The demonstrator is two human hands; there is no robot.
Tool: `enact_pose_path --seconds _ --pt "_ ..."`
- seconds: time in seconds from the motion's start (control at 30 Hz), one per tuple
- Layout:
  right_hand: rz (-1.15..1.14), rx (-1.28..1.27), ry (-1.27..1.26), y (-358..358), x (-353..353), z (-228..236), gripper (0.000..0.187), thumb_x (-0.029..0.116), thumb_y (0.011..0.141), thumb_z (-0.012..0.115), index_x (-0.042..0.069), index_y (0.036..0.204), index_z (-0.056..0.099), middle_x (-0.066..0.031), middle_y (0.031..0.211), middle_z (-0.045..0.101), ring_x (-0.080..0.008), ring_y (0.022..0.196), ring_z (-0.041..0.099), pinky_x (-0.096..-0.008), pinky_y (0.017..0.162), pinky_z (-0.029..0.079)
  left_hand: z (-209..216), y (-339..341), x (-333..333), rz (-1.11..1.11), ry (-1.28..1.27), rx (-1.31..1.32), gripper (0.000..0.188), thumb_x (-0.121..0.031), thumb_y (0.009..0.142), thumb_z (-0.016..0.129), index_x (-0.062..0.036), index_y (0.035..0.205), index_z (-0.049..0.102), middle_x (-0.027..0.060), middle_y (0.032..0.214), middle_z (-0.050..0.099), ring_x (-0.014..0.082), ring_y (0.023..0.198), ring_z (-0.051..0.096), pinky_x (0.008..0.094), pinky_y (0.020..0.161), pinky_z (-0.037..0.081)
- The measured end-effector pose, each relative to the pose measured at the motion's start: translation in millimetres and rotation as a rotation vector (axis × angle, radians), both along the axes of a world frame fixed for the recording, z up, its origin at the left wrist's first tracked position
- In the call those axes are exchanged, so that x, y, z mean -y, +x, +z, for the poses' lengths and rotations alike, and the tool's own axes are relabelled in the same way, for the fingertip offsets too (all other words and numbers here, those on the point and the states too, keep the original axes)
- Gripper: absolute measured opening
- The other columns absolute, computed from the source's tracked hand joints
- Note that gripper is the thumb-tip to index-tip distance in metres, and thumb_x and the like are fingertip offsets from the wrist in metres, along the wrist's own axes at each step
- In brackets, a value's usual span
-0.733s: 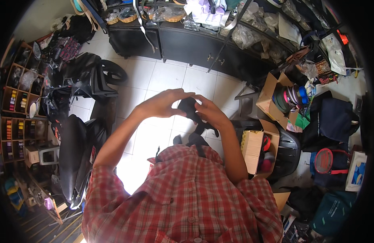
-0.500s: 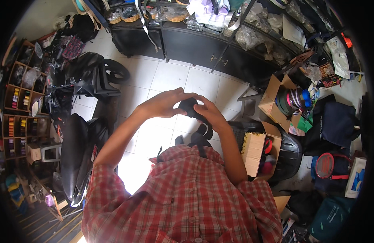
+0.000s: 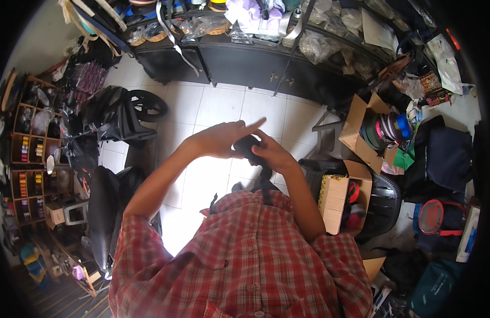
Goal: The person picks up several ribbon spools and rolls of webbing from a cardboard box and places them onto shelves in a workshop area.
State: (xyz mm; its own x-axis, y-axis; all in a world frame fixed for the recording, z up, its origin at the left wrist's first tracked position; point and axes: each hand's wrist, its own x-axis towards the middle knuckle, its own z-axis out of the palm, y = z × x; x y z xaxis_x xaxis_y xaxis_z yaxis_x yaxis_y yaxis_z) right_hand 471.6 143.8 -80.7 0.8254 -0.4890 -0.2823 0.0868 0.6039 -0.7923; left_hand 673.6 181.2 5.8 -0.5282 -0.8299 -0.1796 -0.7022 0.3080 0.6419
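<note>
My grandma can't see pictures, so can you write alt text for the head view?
A person in a red plaid shirt holds a small black object, kind unclear, in the right hand, left hand close beside it, above a white tiled floor. A black motorcycle stands left; open cardboard boxes sit right.

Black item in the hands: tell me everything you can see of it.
The black item is small and dark; shape and material are too unclear to name. It is held up above the white tiled floor. The right hand has its thumb on it; the left hand is at its other side, grip unclear. A dark strip shows just below, perhaps part of it.
</note>
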Motion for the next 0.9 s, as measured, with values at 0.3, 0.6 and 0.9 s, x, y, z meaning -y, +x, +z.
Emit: enact_pose_path --seconds 0.3,0.6,0.9 --pt "0.034 0.094 0.027 -44.9 64.0 4.4 0.068 0.029 0.084 0.072 0.004 0.138 0.039 -0.0114 0.096 0.062 -0.0160 0.071 0.061 -0.0267 0.061 0.051 -3.1 -22.9 65.8 0.040 0.101 -0.225 0.055 -0.019 0.076 0.075 -0.0086 0.127 0.056 0.0107 0.097 0.060 0.0275 0.088 0.056 0.0395 0.081 0.045" --pt "-0.065 0.042 -0.001 -72.1 105.5 1.4 0.061 0.034 0.090 0.066 0.002 0.136 0.040 -0.0105 0.092 0.063 -0.0155 0.066 0.062 -0.0264 0.062 0.051 -3.8 -63.7 107.8 0.024 -0.094 -0.052 0.060 -0.022 0.078 0.073 -0.0123 0.133 0.050 0.0105 0.103 0.057 0.0295 0.092 0.056 0.0397 0.084 0.045" --pt "0.064 0.022 0.146 -103.9 148.3 1.1 0.050 0.030 0.095 0.058 0.001 0.132 0.042 -0.0132 0.105 0.059 -0.0193 0.072 0.065 -0.0292 0.060 0.055 -4.1 -99.5 144.6 -0.151 -0.183 0.196 0.068 -0.019 0.073 0.077 -0.0161 0.135 0.048 0.0086 0.104 0.057 0.0284 0.094 0.056 0.0394 0.086 0.047"
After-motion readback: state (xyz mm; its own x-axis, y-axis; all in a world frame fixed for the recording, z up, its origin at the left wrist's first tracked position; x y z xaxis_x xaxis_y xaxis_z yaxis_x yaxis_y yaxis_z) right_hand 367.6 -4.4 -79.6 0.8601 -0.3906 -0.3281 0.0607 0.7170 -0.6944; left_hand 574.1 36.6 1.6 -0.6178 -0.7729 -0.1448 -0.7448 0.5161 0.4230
